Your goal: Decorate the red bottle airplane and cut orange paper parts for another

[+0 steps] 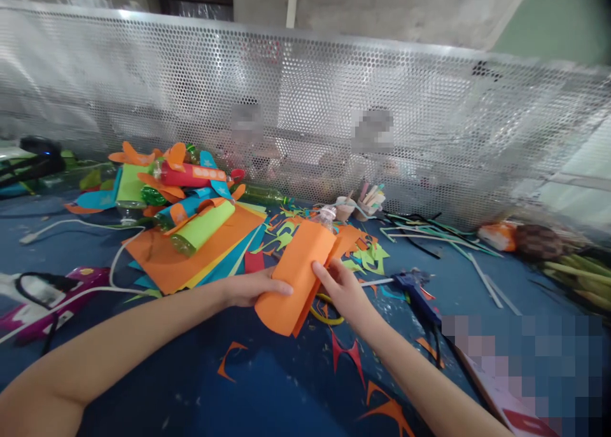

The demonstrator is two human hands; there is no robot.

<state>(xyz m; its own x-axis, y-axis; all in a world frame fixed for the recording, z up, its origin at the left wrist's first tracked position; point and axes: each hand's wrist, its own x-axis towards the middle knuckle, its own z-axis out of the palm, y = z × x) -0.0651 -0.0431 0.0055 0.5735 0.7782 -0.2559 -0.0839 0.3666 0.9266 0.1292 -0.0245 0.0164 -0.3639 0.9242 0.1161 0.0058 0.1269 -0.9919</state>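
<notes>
A clear plastic bottle (327, 217) lies wrapped in a sheet of orange paper (294, 273), held just above the blue table (267, 392). Only the bottle's cap end shows past the paper. My left hand (252, 288) grips the wrap from the left, thumb lying along its lower edge. My right hand (344, 289) holds it from the right, with the index finger pressed on the paper's seam and the other fingers curled behind.
A pile of bottles wrapped in coloured paper (179, 189) lies on orange and blue sheets (191, 259) at back left. A glue gun (414, 283) rests right of my hands. Paper scraps (367, 256), strips (429, 233), cables (71, 291) and a perforated metal screen (305, 119) surround them.
</notes>
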